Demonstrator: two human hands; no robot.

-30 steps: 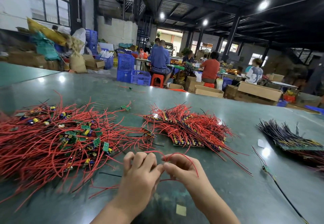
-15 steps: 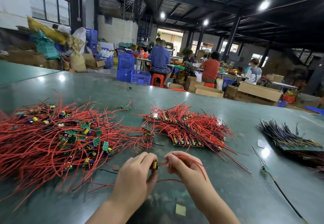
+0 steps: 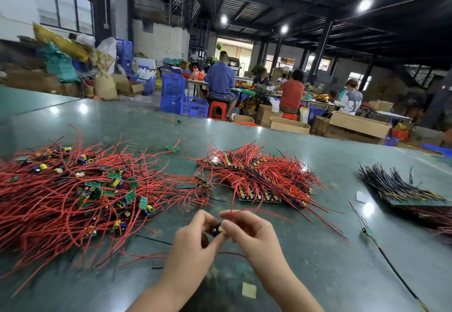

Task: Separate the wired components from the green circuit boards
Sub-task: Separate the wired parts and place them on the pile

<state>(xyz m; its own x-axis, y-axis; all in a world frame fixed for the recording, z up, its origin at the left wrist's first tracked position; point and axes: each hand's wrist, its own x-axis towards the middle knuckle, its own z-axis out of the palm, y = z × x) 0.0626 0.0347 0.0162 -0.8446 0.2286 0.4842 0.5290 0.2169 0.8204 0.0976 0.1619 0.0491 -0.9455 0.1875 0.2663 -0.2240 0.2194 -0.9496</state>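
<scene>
both hands, left hand and right hand, pinch one small wired component above a glossy green desk strewn with red-wired circuit board piles, inside a dim warehouse with seated workers.

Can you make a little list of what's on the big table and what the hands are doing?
left hand: pinching small component
right hand: pinching same component and a red wire
left pile: loose red wires, small green boards
middle pile: red-wired boards, stacked
right pile: dark-wired boards
table: green, shiny
</scene>
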